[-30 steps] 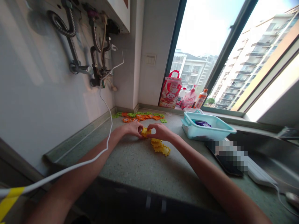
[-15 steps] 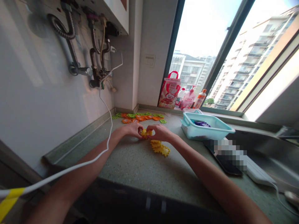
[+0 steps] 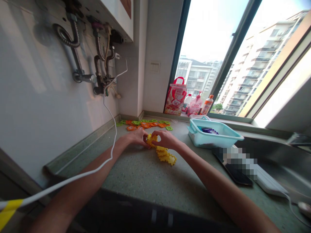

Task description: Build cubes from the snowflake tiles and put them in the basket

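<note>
My left hand [image 3: 136, 137] and my right hand [image 3: 166, 139] meet over the speckled counter [image 3: 145, 174], fingers pinched on a small yellow toothed plastic piece [image 3: 152, 139] held between them. Just below and to the right lies a small heap of more yellow pieces [image 3: 166, 155], touching the underside of my right hand. Further back, near the wall, orange and green pieces [image 3: 145, 123] of the same kind are spread flat on the counter.
A light blue plastic basin [image 3: 212, 136] stands right of my hands, a dark phone [image 3: 233, 171] in front of it. A red and white bag [image 3: 175, 97] and bottles [image 3: 207, 104] sit on the window sill. A white cable [image 3: 110, 129] hangs from wall pipes [image 3: 97, 71].
Both hands stayed together on the yellow piece and turned it slightly. The view tilted a little, so everything sits lower in the picture.
</note>
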`<state>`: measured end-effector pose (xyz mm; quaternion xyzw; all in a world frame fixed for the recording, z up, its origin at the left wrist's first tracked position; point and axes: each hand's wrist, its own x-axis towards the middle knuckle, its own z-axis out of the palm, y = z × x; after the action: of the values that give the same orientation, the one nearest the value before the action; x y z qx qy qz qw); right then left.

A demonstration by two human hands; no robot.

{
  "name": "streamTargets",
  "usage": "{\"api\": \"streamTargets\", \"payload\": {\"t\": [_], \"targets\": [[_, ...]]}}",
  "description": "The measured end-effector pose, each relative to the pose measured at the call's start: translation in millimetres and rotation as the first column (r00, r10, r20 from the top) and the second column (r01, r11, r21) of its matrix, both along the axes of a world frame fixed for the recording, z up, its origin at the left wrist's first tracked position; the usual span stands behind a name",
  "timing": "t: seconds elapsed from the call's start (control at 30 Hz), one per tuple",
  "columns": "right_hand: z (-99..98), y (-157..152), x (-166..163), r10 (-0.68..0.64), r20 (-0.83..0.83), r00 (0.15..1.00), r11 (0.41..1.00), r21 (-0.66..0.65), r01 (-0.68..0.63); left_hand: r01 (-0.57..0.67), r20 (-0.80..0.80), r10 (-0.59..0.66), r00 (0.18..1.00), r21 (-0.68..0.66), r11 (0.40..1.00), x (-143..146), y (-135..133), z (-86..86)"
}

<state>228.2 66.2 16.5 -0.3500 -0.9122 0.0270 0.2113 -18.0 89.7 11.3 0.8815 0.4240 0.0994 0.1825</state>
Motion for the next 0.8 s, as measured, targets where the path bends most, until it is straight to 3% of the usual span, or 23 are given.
{"api": "streamTargets", "payload": {"t": [0.2, 0.4, 0.5, 0.57, 0.67, 0.8], "targets": [[1.9, -4, 0, 0.044, 0.053, 0.998, 0.997, -0.068, -0.04, -0.048, -0.009, 0.048, 0.999, -0.02, 0.999, 5, -5, 1.9], [46.0, -8, 25, -0.027, -0.071, 0.997, 0.999, 0.021, 0.029, -0.076, -0.076, 0.08, 0.994, 0.054, 0.996, 11, -11, 1.4], [49.2, -26, 56, -0.108, -0.118, 0.987, 0.993, 0.033, 0.113, -0.075, -0.077, 0.079, 0.994, 0.056, 0.996, 12, -10, -1.9], [32.3, -50, 83, -0.156, -0.099, 0.983, 0.988, -0.011, 0.156, -0.072, -0.075, 0.076, 0.994, 0.058, 0.996, 12, -9, -4.3], [-13.9, -99, 133, -0.238, -0.022, 0.971, 0.97, -0.062, 0.236, -0.081, -0.074, 0.086, 0.994, 0.07, 0.994, 11, -7, -5.9], [-67.3, -166, 202, -0.35, -0.011, 0.937, 0.935, 0.059, 0.35, -0.067, -0.071, 0.07, 0.995, 0.046, 0.997, 12, -10, -1.4]]}}
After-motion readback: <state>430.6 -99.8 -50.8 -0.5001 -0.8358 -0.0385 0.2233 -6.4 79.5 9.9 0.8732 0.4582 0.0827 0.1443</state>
